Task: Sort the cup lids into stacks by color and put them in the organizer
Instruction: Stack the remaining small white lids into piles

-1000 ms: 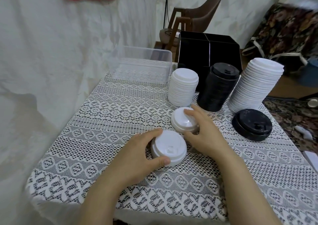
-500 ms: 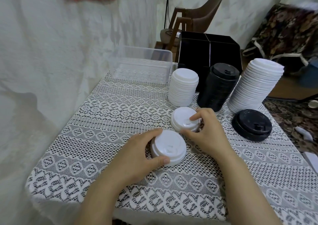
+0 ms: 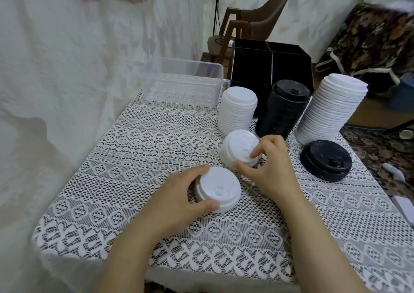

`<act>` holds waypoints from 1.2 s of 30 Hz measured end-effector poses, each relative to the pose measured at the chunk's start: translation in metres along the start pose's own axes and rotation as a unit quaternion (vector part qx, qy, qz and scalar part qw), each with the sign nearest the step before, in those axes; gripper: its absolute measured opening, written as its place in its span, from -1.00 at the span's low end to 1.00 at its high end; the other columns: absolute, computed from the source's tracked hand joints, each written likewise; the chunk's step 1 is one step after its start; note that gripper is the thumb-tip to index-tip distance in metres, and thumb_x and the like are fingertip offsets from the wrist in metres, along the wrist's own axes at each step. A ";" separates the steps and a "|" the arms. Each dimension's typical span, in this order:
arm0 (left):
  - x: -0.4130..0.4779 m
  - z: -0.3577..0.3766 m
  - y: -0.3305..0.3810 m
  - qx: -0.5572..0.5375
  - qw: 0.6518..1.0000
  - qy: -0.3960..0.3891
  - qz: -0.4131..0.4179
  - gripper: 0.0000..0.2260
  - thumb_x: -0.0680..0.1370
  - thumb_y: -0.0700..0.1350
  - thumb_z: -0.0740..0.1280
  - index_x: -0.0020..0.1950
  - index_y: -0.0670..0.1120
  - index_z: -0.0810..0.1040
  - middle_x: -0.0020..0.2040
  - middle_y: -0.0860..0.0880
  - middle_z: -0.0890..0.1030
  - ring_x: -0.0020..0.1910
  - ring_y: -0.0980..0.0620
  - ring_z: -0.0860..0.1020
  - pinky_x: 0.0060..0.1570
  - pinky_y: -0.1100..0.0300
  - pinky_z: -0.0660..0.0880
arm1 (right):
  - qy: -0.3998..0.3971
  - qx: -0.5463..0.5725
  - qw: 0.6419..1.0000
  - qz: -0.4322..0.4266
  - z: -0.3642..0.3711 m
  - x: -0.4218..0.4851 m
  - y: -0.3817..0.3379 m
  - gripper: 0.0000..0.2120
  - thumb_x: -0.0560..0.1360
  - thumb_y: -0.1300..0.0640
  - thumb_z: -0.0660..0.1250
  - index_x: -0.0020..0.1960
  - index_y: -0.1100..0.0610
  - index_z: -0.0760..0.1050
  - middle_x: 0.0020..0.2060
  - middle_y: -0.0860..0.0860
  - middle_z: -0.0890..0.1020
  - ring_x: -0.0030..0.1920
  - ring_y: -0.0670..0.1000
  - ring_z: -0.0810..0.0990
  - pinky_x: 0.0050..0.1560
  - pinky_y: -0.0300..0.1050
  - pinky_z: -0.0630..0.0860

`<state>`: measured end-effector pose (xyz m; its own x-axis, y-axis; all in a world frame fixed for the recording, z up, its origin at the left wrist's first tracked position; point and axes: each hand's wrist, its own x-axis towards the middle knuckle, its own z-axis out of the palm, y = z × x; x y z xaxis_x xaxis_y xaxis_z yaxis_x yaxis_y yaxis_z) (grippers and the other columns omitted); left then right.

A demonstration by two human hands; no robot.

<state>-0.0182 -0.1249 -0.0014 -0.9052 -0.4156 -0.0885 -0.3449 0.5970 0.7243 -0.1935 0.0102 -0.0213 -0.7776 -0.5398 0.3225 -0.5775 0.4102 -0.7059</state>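
Note:
My left hand [image 3: 177, 201] grips a short stack of white lids [image 3: 217, 189] on the lace cloth, thumb and forefinger round its rim. My right hand [image 3: 268, 169] pinches a second small white lid stack [image 3: 238, 147], which is tilted up off the cloth. Behind them stand a white lid stack [image 3: 238, 109], a tall black lid stack [image 3: 282, 109] and a leaning white lid stack [image 3: 331, 109]. A few black lids [image 3: 324, 160] lie at the right. The black organizer [image 3: 268, 66] stands at the back.
A clear plastic tub [image 3: 186, 84] sits at the back left, near the white draped wall [image 3: 67, 68]. A brown chair [image 3: 253, 21] stands beyond the table. The table's right edge drops to a patterned rug [image 3: 380, 149].
My right hand curled its fingers round the far white lids and tipped them up off the cloth. My left hand kept its hold on the near stack.

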 end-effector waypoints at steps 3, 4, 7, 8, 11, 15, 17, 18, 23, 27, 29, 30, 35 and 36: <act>0.000 0.000 0.000 0.002 1.000 -0.002 -0.005 -0.29 0.41 0.15 0.46 0.48 0.28 0.18 0.47 0.13 0.26 0.32 0.22 0.23 0.40 0.10 0.16 | 0.011 -0.005 1.000 -0.016 -0.001 -0.001 0.000 -0.62 0.32 0.10 0.58 -0.03 0.03 0.42 0.08 -0.07 0.34 0.04 -0.19 0.34 0.01 -0.61 0.23; 0.000 0.000 -0.001 0.001 1.000 -0.003 -0.006 -0.29 0.41 0.15 0.46 0.47 0.28 0.19 0.48 0.13 0.26 0.36 0.19 0.24 0.40 0.09 0.17 | 0.013 -0.003 1.000 -0.020 -0.002 -0.001 0.001 -0.60 0.32 0.10 0.58 0.02 0.02 0.43 0.09 -0.06 0.34 0.04 -0.21 0.33 0.01 -0.62 0.22; 0.000 0.000 -0.002 -0.002 1.000 -0.003 -0.007 -0.29 0.40 0.17 0.46 0.47 0.28 0.20 0.47 0.14 0.28 0.39 0.15 0.26 0.39 0.08 0.19 | 0.026 -0.006 0.999 -0.035 -0.004 -0.002 0.002 -0.54 0.32 0.09 0.56 0.15 0.04 0.46 0.14 -0.05 0.43 0.10 -0.19 0.34 0.08 -0.52 0.22; 0.000 0.000 -0.002 -0.001 1.000 -0.002 -0.006 -0.29 0.40 0.17 0.47 0.47 0.28 0.20 0.47 0.14 0.28 0.38 0.16 0.26 0.39 0.08 0.19 | 0.030 -0.011 0.999 -0.032 -0.004 -0.002 0.002 -0.52 0.32 0.08 0.56 0.17 0.04 0.46 0.14 -0.06 0.46 0.11 -0.16 0.36 0.11 -0.40 0.24; 0.000 0.000 0.000 0.003 1.000 0.002 0.002 -0.29 0.41 0.14 0.47 0.48 0.25 0.21 0.45 0.16 0.29 0.28 0.25 0.23 0.35 0.14 0.19 | 0.037 -0.011 0.999 -0.013 -0.005 -0.004 0.002 -0.49 0.31 0.06 0.57 0.19 0.03 0.45 0.08 -0.10 0.46 0.13 -0.08 0.39 0.12 -0.23 0.27; 0.000 0.000 0.001 0.005 1.000 0.001 0.003 -0.29 0.41 0.14 0.46 0.48 0.24 0.21 0.46 0.15 0.29 0.26 0.26 0.21 0.35 0.14 0.19 | 0.048 -0.003 0.999 -0.006 -0.005 -0.003 0.002 -0.48 0.29 0.08 0.58 0.14 -0.02 0.41 0.09 -0.06 0.44 0.06 -0.17 0.36 -0.04 -0.41 0.25; 0.000 0.000 0.001 0.007 1.000 0.001 -0.001 -0.29 0.41 0.14 0.46 0.48 0.24 0.20 0.46 0.15 0.28 0.26 0.25 0.21 0.37 0.13 0.19 | 0.039 -0.015 0.999 -0.003 -0.006 -0.004 0.001 -0.46 0.29 0.07 0.59 0.16 0.00 0.40 0.09 -0.06 0.41 -0.01 -0.25 0.30 -0.12 -0.44 0.21; 0.000 0.000 0.001 0.007 1.000 0.001 -0.002 -0.29 0.41 0.14 0.46 0.48 0.25 0.20 0.46 0.15 0.28 0.27 0.24 0.22 0.37 0.13 0.19 | 0.037 -0.018 0.999 -0.006 -0.006 -0.004 0.001 -0.46 0.29 0.07 0.58 0.18 0.02 0.41 0.09 -0.06 0.40 -0.03 -0.27 0.28 -0.13 -0.45 0.21; 0.000 0.001 0.001 0.001 1.000 -0.001 -0.007 -0.30 0.40 0.14 0.47 0.47 0.25 0.22 0.45 0.14 0.30 0.34 0.19 0.26 0.37 0.12 0.20 | 0.037 -0.021 0.999 -0.001 -0.008 -0.006 -0.002 -0.46 0.31 0.03 0.56 0.20 0.01 0.41 0.11 -0.11 0.38 -0.05 -0.30 0.29 -0.08 -0.27 0.25; 0.001 0.001 0.001 -0.002 1.000 -0.003 -0.010 -0.30 0.40 0.15 0.47 0.46 0.25 0.22 0.45 0.14 0.31 0.38 0.15 0.27 0.39 0.09 0.21 | 0.031 -0.023 0.999 -0.006 -0.010 -0.007 -0.003 -0.45 0.31 0.03 0.56 0.23 0.03 0.43 0.12 -0.09 0.39 0.02 -0.28 0.30 -0.08 -0.38 0.22; 0.001 0.001 0.001 -0.003 1.000 -0.003 -0.012 -0.30 0.40 0.15 0.47 0.46 0.26 0.22 0.45 0.14 0.31 0.39 0.15 0.27 0.39 0.08 0.21 | 0.024 -0.028 0.999 -0.002 -0.012 -0.009 -0.004 -0.43 0.32 0.02 0.56 0.26 0.03 0.43 0.14 -0.08 0.40 0.04 -0.26 0.30 -0.09 -0.47 0.22; 0.000 0.001 0.001 -0.003 1.000 -0.003 -0.013 -0.30 0.40 0.15 0.47 0.46 0.26 0.22 0.45 0.14 0.31 0.39 0.15 0.26 0.39 0.07 0.21 | 0.022 -0.031 0.999 -0.003 -0.013 -0.010 -0.006 -0.43 0.32 0.02 0.56 0.26 0.03 0.43 0.13 -0.08 0.40 0.03 -0.27 0.30 -0.07 -0.54 0.22; 0.000 0.000 0.004 -0.007 1.000 0.000 -0.014 -0.24 0.36 0.09 0.52 0.47 0.23 0.23 0.44 0.18 0.31 0.35 0.18 0.26 0.39 0.06 0.21 | -0.001 -0.022 0.999 -0.025 -0.016 -0.024 -0.024 -0.41 0.33 -0.07 0.52 0.29 0.04 0.45 0.17 -0.11 0.43 0.07 -0.30 0.31 0.00 -0.52 0.21; 0.000 0.000 0.005 -0.006 1.000 0.000 -0.010 -0.22 0.35 0.07 0.53 0.48 0.22 0.23 0.43 0.20 0.32 0.32 0.20 0.26 0.38 0.07 0.21 | -0.014 -0.014 0.999 -0.029 -0.016 -0.028 -0.029 -0.41 0.33 -0.10 0.51 0.30 0.02 0.44 0.19 -0.13 0.44 0.11 -0.28 0.33 0.05 -0.51 0.21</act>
<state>-0.0193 -0.1221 0.0025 -0.8980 -0.4276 -0.1034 -0.3603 0.5800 0.7306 -0.1592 0.0250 0.0001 -0.7358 -0.5834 0.3440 -0.6284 0.3986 -0.6681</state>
